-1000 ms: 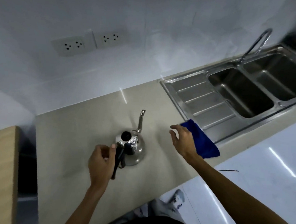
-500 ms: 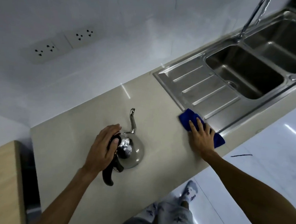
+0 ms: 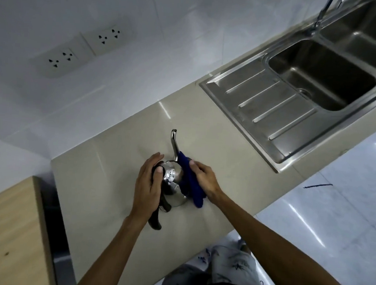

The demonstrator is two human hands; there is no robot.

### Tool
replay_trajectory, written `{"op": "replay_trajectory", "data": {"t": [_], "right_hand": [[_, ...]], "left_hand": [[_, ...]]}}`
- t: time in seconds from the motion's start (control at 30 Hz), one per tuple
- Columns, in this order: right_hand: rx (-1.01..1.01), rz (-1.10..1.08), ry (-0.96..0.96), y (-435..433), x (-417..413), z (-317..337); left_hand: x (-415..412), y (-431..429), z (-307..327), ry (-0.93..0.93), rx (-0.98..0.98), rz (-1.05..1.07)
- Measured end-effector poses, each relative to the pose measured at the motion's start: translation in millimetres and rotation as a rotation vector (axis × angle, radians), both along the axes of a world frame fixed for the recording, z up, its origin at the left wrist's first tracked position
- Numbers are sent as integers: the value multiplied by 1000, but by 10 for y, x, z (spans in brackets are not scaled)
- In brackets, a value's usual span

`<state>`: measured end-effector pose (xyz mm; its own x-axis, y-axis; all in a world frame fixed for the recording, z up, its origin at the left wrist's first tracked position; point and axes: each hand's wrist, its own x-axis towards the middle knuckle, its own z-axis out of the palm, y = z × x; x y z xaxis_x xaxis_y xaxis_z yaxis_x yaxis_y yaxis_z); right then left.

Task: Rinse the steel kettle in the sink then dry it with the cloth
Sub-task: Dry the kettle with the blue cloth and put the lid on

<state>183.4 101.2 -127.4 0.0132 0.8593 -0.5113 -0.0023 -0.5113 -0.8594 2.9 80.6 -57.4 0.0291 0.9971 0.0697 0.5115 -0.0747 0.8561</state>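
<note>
Your left hand (image 3: 147, 185) clasps the kettle (image 3: 175, 186) mid-countertop (image 3: 105, 159); your right hand (image 3: 204, 177) presses the cloth (image 3: 191, 182) against it, hiding its right side.

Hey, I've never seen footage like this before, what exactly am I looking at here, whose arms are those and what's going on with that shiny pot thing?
There is no machine here. A person wears a camera on the head, so you look down along their own arms. The left hand steadies a steel kettle standing on the beige counter; its thin spout points away. The right hand presses a blue cloth against the kettle's side. Up and to the right is a steel sink with a draining board and a tap. Two sockets sit on the wall.
</note>
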Motion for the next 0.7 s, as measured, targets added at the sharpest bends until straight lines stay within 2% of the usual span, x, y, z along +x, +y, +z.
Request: {"op": "replay_trajectory", "data": {"t": [0.1,0.2,0.37,0.43,0.53,0.63,0.7], "right_hand": [[-87,-67,107,113,-72,-57],[-78,-143,144,131,-224,-172],[74,-212,267,-54,-411,106],[235,-198,185,-257,-553,300],[492,-164,-42,-456,-693,465],[362,-51,-79,21,-522,420],[228,111,-66,314,-390,387]], "left_hand": [[37,7,-5,5,-24,51],[92,-27,-22,-6,-27,98],[135,-4,-22,-36,-47,133],[128,-22,-46,-97,-90,127],[85,-13,-75,-174,-104,108],[73,14,-94,-165,-88,106],[105,21,-92,-154,-74,111]]}}
